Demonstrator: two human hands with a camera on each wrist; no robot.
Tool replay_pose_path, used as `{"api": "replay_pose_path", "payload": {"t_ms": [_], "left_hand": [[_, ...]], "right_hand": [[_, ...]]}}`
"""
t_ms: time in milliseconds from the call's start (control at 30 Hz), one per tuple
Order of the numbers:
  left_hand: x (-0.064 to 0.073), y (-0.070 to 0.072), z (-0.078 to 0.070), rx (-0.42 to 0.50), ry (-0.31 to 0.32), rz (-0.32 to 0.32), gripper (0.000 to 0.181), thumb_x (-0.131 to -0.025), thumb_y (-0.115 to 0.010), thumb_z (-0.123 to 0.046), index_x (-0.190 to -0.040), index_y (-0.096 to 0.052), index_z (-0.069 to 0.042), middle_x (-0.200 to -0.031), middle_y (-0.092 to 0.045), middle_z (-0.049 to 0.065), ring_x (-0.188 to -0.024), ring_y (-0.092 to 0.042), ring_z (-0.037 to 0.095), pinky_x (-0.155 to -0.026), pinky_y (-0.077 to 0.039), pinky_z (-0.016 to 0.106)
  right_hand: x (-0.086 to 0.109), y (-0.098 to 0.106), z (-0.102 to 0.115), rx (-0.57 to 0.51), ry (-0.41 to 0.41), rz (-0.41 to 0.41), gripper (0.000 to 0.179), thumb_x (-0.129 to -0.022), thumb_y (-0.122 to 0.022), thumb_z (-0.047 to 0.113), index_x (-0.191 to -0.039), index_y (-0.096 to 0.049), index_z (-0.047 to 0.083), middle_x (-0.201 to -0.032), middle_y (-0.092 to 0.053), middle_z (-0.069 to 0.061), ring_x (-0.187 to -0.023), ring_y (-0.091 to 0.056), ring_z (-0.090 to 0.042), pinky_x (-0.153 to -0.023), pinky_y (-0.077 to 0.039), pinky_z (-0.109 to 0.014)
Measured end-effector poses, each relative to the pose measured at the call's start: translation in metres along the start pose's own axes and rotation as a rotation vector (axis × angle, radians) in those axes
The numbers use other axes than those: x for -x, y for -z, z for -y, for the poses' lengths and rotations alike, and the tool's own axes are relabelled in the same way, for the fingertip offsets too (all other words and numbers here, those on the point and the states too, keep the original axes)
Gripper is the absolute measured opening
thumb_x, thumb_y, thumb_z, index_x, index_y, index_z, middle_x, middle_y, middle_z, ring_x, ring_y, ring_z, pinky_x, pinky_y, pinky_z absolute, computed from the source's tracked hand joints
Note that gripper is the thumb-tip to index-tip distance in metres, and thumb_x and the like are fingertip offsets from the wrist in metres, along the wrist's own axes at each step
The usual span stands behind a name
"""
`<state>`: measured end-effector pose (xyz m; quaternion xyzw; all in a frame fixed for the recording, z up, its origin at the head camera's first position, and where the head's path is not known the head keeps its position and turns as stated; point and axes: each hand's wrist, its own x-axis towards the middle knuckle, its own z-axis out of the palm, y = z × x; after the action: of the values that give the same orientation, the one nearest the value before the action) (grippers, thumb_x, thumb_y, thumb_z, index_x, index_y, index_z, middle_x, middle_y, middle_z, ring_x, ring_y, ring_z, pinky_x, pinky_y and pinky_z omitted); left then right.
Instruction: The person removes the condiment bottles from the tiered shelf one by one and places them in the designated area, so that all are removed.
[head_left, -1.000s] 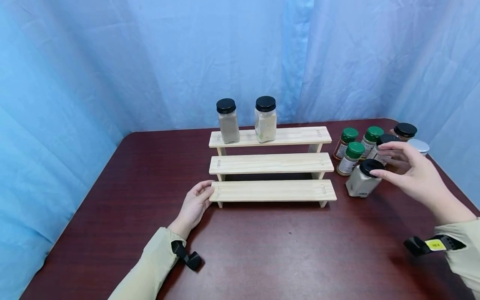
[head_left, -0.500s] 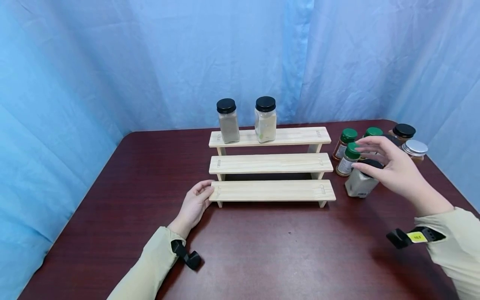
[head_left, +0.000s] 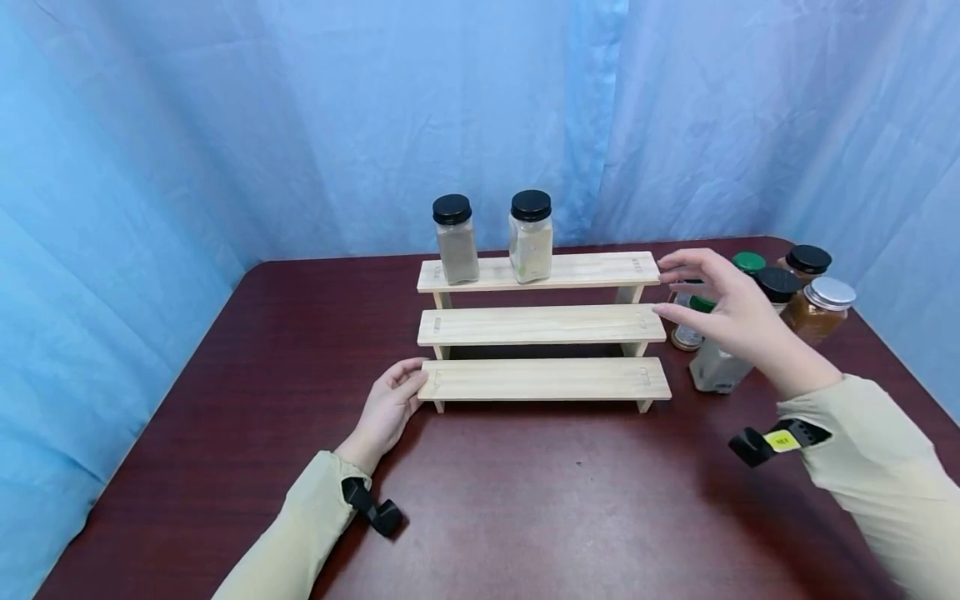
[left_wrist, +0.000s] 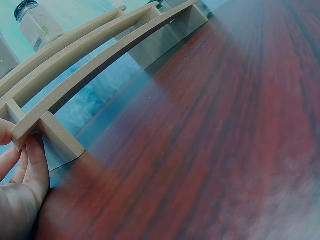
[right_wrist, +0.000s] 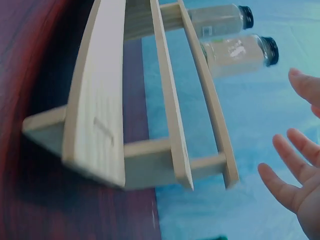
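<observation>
A three-step wooden rack (head_left: 543,380) stands on the table. My left hand (head_left: 386,410) pinches the left end of its lowest step; in the left wrist view thumb and fingers (left_wrist: 36,160) grip that corner from above and below. Two square glass jars with black lids, a greyish one (head_left: 458,257) and a paler one (head_left: 532,252), stand upright on the top step. My right hand (head_left: 731,312) hovers with spread fingers by the rack's right end, holding nothing. It partly hides a squat black-lidded jar (head_left: 718,372) and green-capped spice bottles.
Right of the rack the spice jars crowd together: a silver-lidded one (head_left: 822,312), a black-lidded one (head_left: 807,260) at the back and a green cap (head_left: 748,262). Blue curtains (head_left: 375,125) hang behind the dark red wooden table (head_left: 525,508).
My right hand has moved left from over the group of jars to the rack's right end, uncovering the silver-lidded jar. My left hand has stayed on the rack.
</observation>
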<state>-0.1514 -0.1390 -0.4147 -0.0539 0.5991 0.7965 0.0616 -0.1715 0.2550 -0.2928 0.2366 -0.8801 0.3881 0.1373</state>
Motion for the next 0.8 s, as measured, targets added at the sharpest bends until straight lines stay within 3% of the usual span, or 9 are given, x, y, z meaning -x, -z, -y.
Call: {"api": "replay_pose_path", "payload": {"t_ms": [133,300,367,600,800], "left_hand": [[0.0,0.0,0.0,0.003,0.001,-0.001,0.03,-0.096,-0.043,0.004,-0.125,-0.04,0.012,-0.091,-0.056,-0.001,-0.08,-0.059,0.005,-0.071,-0.05,0.017],[0.0,0.0,0.0,-0.002,0.005,0.001,0.032,-0.096,-0.043,0.003,-0.127,-0.039,0.012,-0.093,-0.055,-0.001,-0.081,-0.059,0.005,-0.073,-0.05,0.017],[0.0,0.0,0.0,-0.002,0.005,0.003,0.032,-0.097,-0.043,0.003,-0.127,-0.039,0.012,-0.093,-0.055,-0.001,-0.081,-0.059,0.005,-0.073,-0.05,0.017],[0.0,0.0,-0.001,0.004,0.001,0.004,0.032,-0.096,-0.042,0.003,-0.127,-0.04,0.011,-0.094,-0.055,0.0,-0.082,-0.059,0.005,-0.073,-0.05,0.018],[0.001,0.0,-0.001,-0.004,0.015,0.001,0.035,-0.096,-0.043,0.003,-0.13,-0.039,0.01,-0.096,-0.055,0.0,-0.083,-0.06,0.005,-0.074,-0.05,0.017]], "right_hand": [[-0.016,-0.011,0.009,0.004,0.013,-0.024,0.052,-0.084,-0.071,0.005,-0.13,-0.047,0.003,-0.123,-0.051,-0.014,-0.109,-0.05,0.0,-0.092,-0.041,-0.009],[-0.034,-0.021,0.018,-0.061,-0.003,-0.025,0.062,-0.083,-0.071,0.005,-0.138,-0.042,0.006,-0.133,-0.043,-0.016,-0.118,-0.048,-0.03,-0.101,-0.043,-0.042],[-0.039,-0.025,0.022,-0.088,-0.024,-0.021,0.065,-0.083,-0.071,0.004,-0.14,-0.04,0.008,-0.136,-0.04,-0.015,-0.121,-0.046,-0.033,-0.101,-0.041,-0.049],[-0.057,-0.037,0.026,-0.117,-0.058,-0.003,0.068,-0.085,-0.07,0.01,-0.143,-0.036,0.012,-0.14,-0.036,-0.016,-0.125,-0.043,-0.033,-0.104,-0.038,-0.051],[-0.072,-0.048,0.029,-0.069,-0.048,0.061,0.072,-0.085,-0.072,0.017,-0.146,-0.033,0.017,-0.142,-0.032,-0.016,-0.126,-0.042,-0.032,-0.105,-0.037,-0.051]]}}
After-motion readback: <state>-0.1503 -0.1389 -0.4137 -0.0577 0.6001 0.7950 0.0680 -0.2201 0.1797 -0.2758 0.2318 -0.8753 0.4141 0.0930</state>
